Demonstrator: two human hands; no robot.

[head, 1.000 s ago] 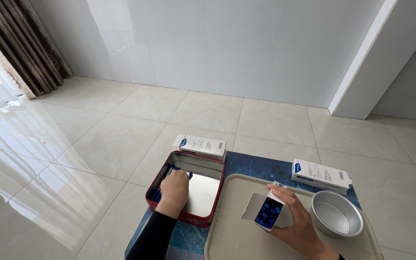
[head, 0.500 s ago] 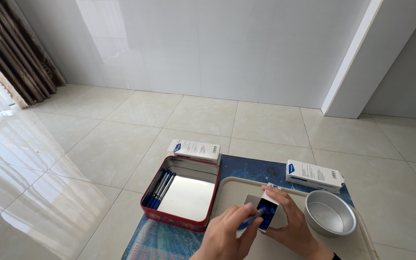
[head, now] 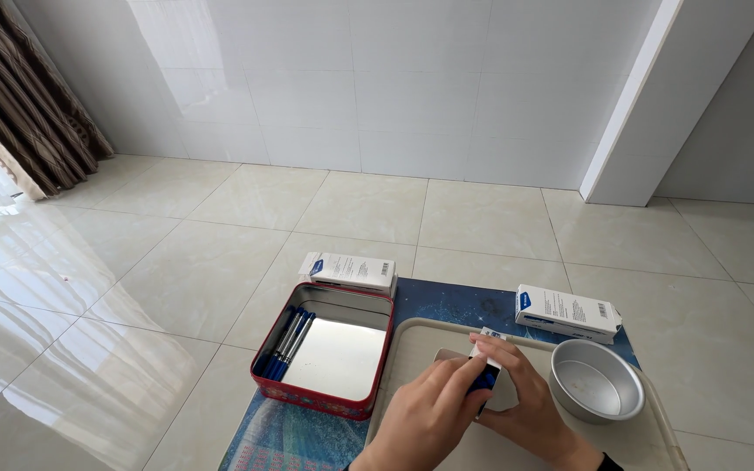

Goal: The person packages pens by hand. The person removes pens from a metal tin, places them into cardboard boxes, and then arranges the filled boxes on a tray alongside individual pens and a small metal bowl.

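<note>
— Nearest to us we have both hands meeting over the beige tray (head: 412, 349). What do we make of the grip?

— Our left hand (head: 429, 417) comes in from the near left with its fingers curled over the top of the small white and blue box (head: 485, 375); our right hand (head: 530, 410) cups the same box from the right and below. Both hands are closed around it, so the box sits between the two palms, mostly hidden, just above the tray's middle.

— And just right of our right hand?

— The round metal pan (head: 595, 382), standing on the tray, near the hand but apart from it.

— To the left we see the red tin (head: 323, 403), open, on the blue patterned mat (head: 285, 436), with blue pens (head: 285, 342) lined along its left wall.

— Farther off, one white carton (head: 348, 270) lies at the tin's far edge, and another white carton (head: 566, 312) lies beyond the pan. Past those we see only pale floor tiles (head: 220, 227), the white wall, and a dark curtain (head: 19, 87) far left.
</note>
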